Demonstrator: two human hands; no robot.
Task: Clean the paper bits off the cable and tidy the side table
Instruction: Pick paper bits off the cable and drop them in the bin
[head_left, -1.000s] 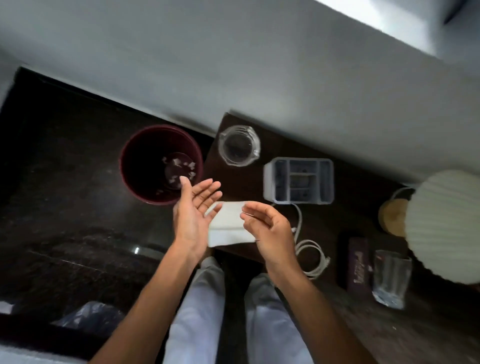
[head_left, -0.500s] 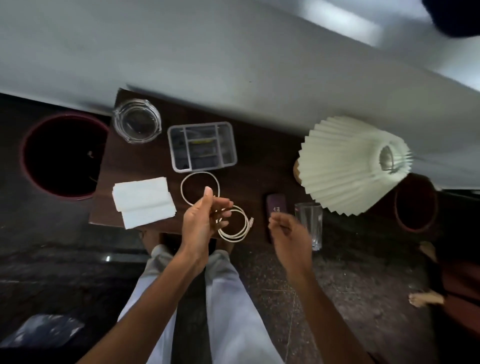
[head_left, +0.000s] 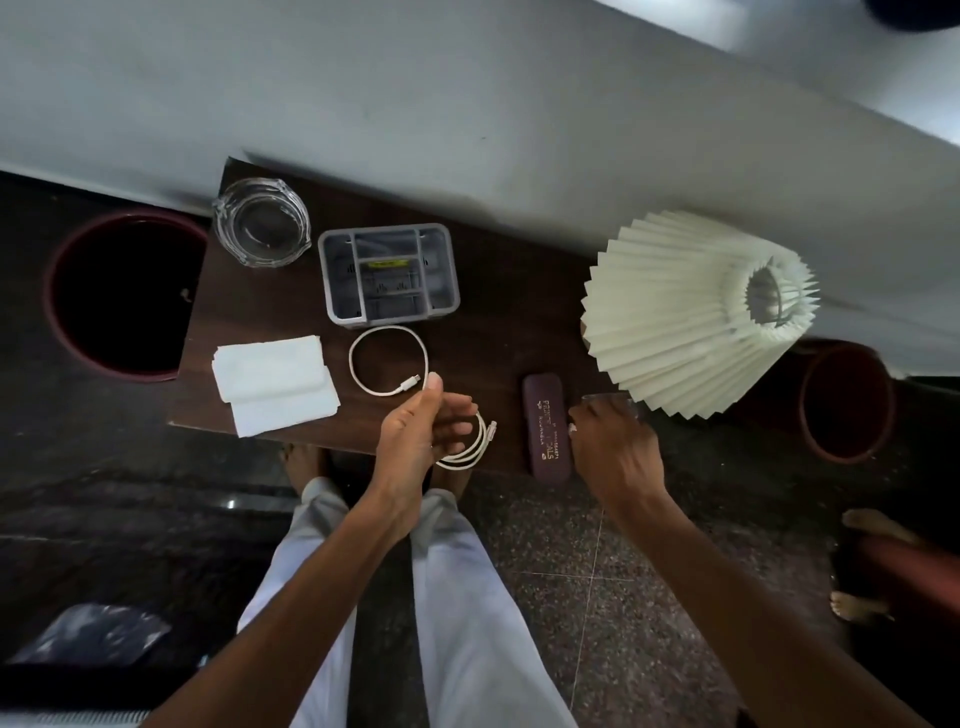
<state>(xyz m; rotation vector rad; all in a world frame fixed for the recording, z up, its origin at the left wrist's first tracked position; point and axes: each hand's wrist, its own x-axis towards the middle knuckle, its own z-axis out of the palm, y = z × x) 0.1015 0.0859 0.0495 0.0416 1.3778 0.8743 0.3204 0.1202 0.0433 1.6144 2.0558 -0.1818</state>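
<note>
Case (head_left: 548, 436) gold lettering unreadable. Cable (head_left: 474, 448) coil under left hand (head_left: 421, 441), grip unclear; right hand (head_left: 613, 452) grasps glass (head_left: 615, 399).

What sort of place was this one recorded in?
Probably a bedroom or hotel room. A small dark side table stands against a pale wall and carries a pleated lamp, a glass ashtray and a grey organiser. A waste bin stands beside it.
</note>
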